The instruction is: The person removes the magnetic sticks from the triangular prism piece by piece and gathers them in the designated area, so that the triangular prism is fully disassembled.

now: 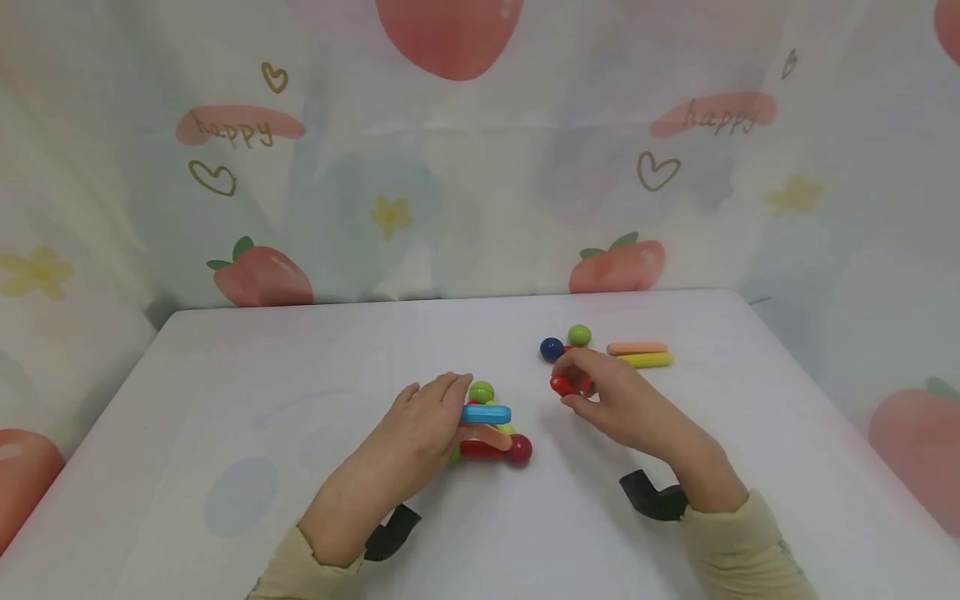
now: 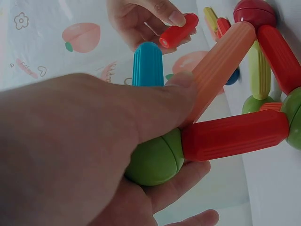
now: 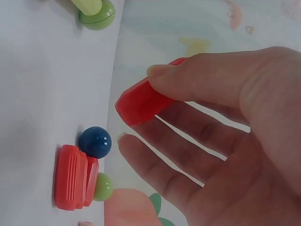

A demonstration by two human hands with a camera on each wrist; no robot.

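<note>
My left hand (image 1: 416,429) grips a green ball (image 2: 155,162) at one corner of a frame built from toy rods and balls. From that ball a red rod (image 2: 235,134) and a salmon rod (image 2: 221,68) run out, and a blue rod (image 2: 147,66) points up beside my thumb. A dark red ball (image 1: 519,450) joins the salmon rod's far end; another green ball (image 1: 482,391) sits at the frame's back. To the right, my right hand (image 1: 630,404) pinches a loose red rod (image 3: 143,103) between thumb and fingers, apart from the frame.
Beyond my right hand, a dark blue ball (image 1: 551,349), a green ball (image 1: 579,335) and red rods (image 3: 70,179) lie together on the white table (image 1: 300,358). A salmon rod (image 1: 637,347) and a yellow rod (image 1: 645,360) lie right of them. A patterned curtain (image 1: 480,192) stands behind.
</note>
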